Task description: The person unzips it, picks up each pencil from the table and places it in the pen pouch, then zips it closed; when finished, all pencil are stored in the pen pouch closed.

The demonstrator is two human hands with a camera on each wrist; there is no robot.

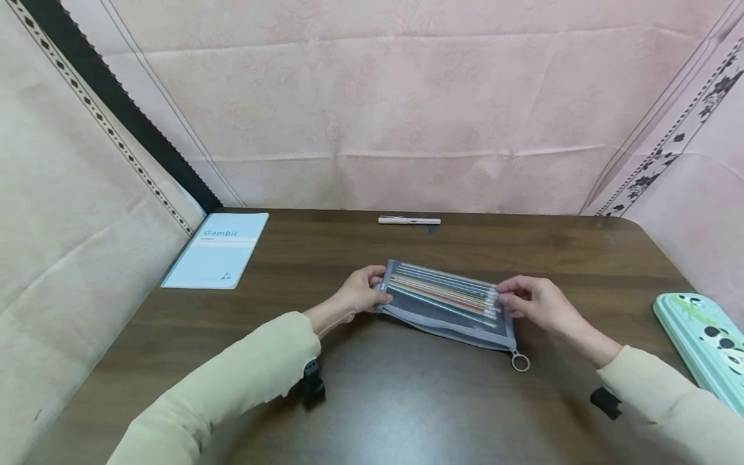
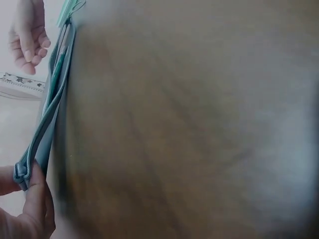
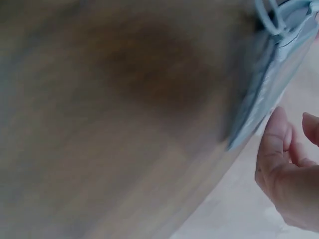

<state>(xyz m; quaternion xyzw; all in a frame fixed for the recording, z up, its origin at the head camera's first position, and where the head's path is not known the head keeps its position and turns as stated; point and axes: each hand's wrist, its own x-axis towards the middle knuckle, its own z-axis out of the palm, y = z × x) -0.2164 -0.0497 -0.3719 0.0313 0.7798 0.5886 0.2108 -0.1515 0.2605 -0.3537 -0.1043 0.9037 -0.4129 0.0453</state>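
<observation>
A grey-blue zip pouch (image 1: 407, 311) with a see-through front is held up over the table, several coloured pencils (image 1: 442, 292) lying side by side inside. My left hand (image 1: 357, 292) pinches its left end between thumb and fingers. In the left wrist view, the pouch's zip side (image 2: 49, 115) gapes, and a green pencil (image 2: 59, 67) shows in the gap. At the opposite end, my right hand (image 1: 537, 300) has its fingertips right by the upper corner. The right wrist view shows its thumb apart from loosely bent fingers. A ring pull (image 1: 515, 353) hangs from the lower right corner.
A light blue notebook (image 1: 217, 252) lies at the back left of the brown wooden table (image 1: 407, 400). Near the back edge is a white pen (image 1: 401, 220). On the right sits a mint green case (image 1: 692, 336) with cartoon animals. Pale cloth (image 1: 378, 97) hangs around the table.
</observation>
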